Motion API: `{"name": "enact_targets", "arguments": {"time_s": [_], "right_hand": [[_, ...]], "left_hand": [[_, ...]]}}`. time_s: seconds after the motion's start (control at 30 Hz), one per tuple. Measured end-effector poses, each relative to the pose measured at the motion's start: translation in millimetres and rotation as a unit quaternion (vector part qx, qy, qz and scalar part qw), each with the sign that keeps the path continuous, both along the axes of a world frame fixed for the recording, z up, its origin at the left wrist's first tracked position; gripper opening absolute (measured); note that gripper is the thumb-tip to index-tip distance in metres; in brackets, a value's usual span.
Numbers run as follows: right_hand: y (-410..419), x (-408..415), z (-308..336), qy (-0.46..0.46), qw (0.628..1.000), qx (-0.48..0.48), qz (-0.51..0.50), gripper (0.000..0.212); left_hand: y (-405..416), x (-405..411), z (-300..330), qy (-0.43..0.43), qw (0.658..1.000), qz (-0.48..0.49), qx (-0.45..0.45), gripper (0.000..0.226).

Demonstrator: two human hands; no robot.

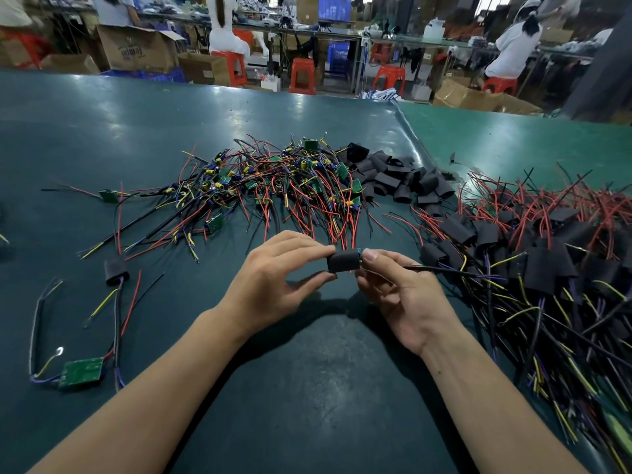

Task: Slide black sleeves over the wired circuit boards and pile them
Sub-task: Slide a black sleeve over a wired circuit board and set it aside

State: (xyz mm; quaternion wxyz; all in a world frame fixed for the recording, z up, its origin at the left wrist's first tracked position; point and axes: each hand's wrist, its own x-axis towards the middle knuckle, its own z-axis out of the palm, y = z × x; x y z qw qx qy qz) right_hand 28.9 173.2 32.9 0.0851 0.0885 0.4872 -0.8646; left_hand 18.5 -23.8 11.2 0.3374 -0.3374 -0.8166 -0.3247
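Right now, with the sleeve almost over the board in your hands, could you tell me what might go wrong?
1. A sliver of the board shows at the black sleeve end by the right hand; it may stay uncovered.
2. The leads trail into the finished pile and could snag there.
3. The left hand holds the sleeve by fingertips only; that grip might slip.

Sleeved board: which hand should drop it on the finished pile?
Right, probably. The right hand already pinches the board's wire end, and the finished pile lies on its side; the left hand only holds the sleeve.
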Motion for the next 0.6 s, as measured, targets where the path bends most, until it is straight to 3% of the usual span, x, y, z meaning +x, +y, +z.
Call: {"name": "enact_targets", "arguments": {"time_s": [0.27, 0.43, 0.53, 0.6], "right_hand": [[-3.1, 2.8, 0.5, -0.006, 0.999, 0.012, 0.041, 0.01], [-5.5, 2.4, -0.2, 0.061, 0.995, 0.061, 0.049, 0.035], [-8.6, 7.0, -3.8, 0.128, 0.976, 0.167, 0.058, 0.019], [-9.2, 5.7, -4.4, 0.171, 0.965, 0.196, 0.003, 0.011]], "left_hand": [[2.6, 1.3, 0.1, 0.023, 1.0, 0.003, -0.02, 0.035], [2.5, 2.2, 0.4, 0.01, 1.0, 0.001, 0.0, 0.036], [1.7, 1.1, 0.2, 0.013, 1.0, 0.015, -0.009, 0.04], [0.5, 0.0, 0.5, 0.029, 0.998, 0.054, -0.004, 0.044]]}}
